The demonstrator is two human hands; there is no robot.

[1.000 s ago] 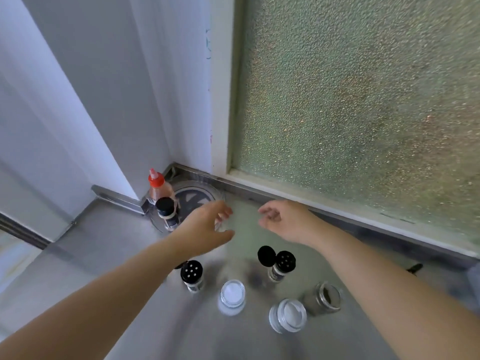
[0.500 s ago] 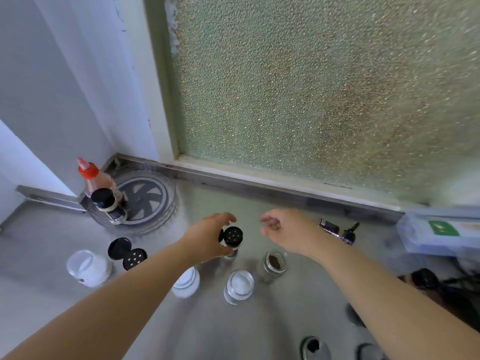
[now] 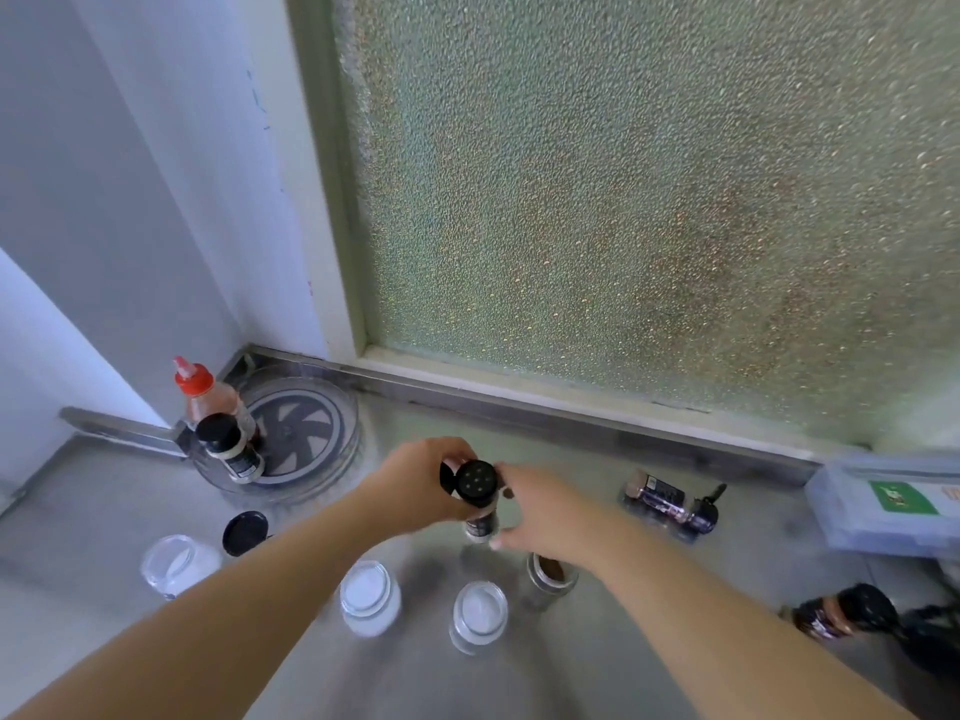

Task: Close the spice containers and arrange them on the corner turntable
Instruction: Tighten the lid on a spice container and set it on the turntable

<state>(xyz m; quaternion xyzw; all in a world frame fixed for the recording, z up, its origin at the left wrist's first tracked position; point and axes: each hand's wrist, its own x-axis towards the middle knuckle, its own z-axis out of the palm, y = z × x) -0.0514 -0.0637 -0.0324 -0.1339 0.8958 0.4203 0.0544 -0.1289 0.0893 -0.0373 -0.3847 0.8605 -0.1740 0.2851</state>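
A spice shaker [image 3: 477, 485] with a black perforated top and its flip cap standing open is lifted off the counter. My left hand [image 3: 415, 488] grips its top from the left; my right hand [image 3: 540, 511] holds the body from the right. The clear turntable [image 3: 322, 444] sits in the corner and carries a red-capped sauce bottle [image 3: 200, 389] and a black-capped spice jar [image 3: 228, 449]. Below my hands stand three open glass jars of white powder [image 3: 369, 597] [image 3: 479, 613] [image 3: 174, 561] and an open metal-rimmed jar of brown spice [image 3: 550, 574].
A loose black lid [image 3: 244, 532] lies left of my left arm. A dark bottle [image 3: 670, 498] lies on its side to the right, near a plastic box [image 3: 883, 506]. Another dark jar [image 3: 836, 613] lies at the far right. Frosted window behind.
My left hand took the black-topped shaker and lifted it; my right hand closed in on its body. The camera view swung to the right, then steadied.
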